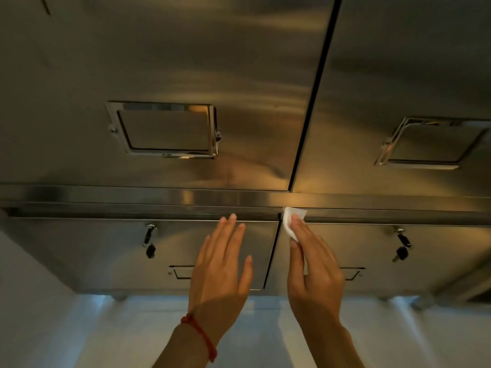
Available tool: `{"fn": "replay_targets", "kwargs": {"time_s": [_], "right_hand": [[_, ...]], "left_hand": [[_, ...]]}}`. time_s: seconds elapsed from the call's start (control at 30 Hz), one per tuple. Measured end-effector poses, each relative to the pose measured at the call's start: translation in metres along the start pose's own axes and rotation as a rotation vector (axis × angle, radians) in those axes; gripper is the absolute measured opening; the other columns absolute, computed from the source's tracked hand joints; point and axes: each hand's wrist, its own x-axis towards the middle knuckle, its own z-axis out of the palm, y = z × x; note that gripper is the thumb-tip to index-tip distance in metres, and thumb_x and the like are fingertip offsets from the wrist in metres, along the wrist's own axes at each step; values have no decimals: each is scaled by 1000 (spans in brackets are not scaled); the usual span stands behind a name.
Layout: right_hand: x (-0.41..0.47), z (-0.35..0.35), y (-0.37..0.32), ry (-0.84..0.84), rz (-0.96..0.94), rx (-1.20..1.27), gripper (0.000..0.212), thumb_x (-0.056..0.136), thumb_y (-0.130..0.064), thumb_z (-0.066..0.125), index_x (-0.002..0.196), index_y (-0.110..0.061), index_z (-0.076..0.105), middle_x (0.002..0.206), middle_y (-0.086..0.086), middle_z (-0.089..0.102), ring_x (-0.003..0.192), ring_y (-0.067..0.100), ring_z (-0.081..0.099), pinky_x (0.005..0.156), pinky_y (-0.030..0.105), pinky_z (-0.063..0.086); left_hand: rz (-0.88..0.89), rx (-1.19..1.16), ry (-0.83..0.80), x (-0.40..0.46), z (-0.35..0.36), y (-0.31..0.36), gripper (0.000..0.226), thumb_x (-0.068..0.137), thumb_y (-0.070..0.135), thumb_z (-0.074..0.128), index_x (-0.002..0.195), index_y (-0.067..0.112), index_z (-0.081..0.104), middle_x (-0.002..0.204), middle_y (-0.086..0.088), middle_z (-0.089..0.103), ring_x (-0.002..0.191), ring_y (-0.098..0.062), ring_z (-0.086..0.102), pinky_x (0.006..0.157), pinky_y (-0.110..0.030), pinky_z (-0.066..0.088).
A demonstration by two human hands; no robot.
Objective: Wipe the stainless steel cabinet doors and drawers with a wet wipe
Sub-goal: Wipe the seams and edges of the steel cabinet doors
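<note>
Two hands [265, 274], one wipe [291, 221], two drawers [106, 251]

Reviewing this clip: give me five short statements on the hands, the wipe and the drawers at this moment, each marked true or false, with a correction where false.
1. The right hand holds the wet wipe. True.
2. The wipe sits at the top corner of the right drawer, near the gap between the drawers. True.
3. The left hand grips a drawer handle. False: its fingers are straight and spread over the left drawer, gripping nothing.
4. Only one drawer has keys hanging from its lock. False: both drawers do.
5. A red cord is on the right wrist. False: it is on the left wrist.
</note>
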Motion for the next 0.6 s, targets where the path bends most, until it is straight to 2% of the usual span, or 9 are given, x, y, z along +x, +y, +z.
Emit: {"fn": "replay_targets", "kwargs": {"time_s": [0.13,0.27,0.4,0.6], "right_hand": [[-10,24,13,82,-36,29,31,93,-14,46,115,3,60,117,12,63,112,16,56,89,41,50],[-18,45,28,145,-114,-4,30,89,-10,50,118,-1,55,118,12,61,110,22,60,85,44,54],[-25,64,40,195,-196,-28,28,90,-6,50,114,5,61,116,17,63,109,28,61,82,47,55],[-33,84,46,241,-259,-69,29,88,-2,54,114,6,63,118,18,63,112,29,60,83,47,54]], "left_hand": [[37,10,28,-2,21,-13,52,88,28,39,133,3,49,142,-10,42,134,-18,27,102,-56,33],[94,69,92,-1,42,-24,51,87,26,40,130,2,51,139,-14,47,134,-23,31,101,-58,34],[174,148,180,-1,55,-36,48,86,22,42,125,-1,55,135,-19,50,128,-35,42,99,-59,37],[235,240,254,-8,56,-62,48,85,21,41,123,-3,58,134,-19,51,127,-36,42,99,-59,36]]}}
